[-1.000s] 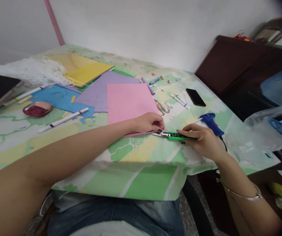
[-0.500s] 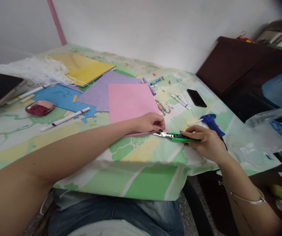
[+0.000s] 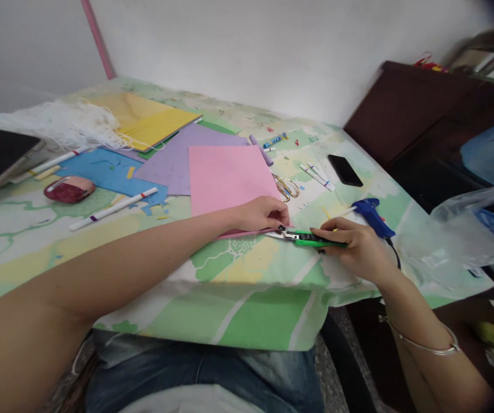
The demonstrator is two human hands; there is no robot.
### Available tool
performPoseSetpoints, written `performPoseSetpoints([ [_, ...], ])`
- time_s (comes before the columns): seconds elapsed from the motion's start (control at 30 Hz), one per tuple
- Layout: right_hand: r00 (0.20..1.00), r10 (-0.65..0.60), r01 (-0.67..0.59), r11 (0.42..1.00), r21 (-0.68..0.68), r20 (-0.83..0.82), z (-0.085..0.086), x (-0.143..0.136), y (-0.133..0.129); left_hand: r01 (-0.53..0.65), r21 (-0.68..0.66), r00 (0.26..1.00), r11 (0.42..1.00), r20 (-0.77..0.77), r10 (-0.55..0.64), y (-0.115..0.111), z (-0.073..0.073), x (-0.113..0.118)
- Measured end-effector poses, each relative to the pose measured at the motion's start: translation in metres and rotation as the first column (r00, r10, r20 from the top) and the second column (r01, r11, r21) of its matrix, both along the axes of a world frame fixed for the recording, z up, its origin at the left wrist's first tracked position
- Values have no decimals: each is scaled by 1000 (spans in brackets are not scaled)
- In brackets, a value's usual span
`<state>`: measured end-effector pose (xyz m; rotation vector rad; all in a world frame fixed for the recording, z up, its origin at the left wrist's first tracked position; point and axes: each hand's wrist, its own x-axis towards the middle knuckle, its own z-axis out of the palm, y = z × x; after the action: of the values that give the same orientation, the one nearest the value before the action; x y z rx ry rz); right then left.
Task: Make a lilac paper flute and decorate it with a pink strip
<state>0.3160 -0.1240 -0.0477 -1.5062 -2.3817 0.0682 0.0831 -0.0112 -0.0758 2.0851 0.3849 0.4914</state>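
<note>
A pink sheet (image 3: 233, 178) lies near the table's front edge, partly over a purple sheet (image 3: 178, 155). My left hand (image 3: 268, 214) rests on its lower right corner, fingers curled and pressed at the edge. My right hand (image 3: 354, 244) is closed around a green-handled cutting tool (image 3: 315, 238), whose metal end points left and meets the sheet's front edge beside my left fingertips. Whether the metal end is a blade or scissor tips is hard to tell. Gold-handled scissors (image 3: 287, 187) lie partly hidden by the pink sheet's right side.
A blue glue gun (image 3: 373, 217) lies beyond my right hand, with a black phone (image 3: 345, 170) farther back. To the left are a blue sheet (image 3: 109, 172), a yellow sheet (image 3: 160, 126), a white marker (image 3: 113, 209), a maroon object (image 3: 69, 189) and white string (image 3: 57, 123).
My right hand has moved slightly left with the green tool, whose metal end reaches farther along the pink sheet's front edge. My left hand has stayed in place.
</note>
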Motion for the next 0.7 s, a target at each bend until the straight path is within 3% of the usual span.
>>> performPoseSetpoints([
  [0.7, 999, 18, -20, 999, -38, -30, 2, -8, 2, -4, 41, 1000, 999, -19, 4, 0, 0, 0],
])
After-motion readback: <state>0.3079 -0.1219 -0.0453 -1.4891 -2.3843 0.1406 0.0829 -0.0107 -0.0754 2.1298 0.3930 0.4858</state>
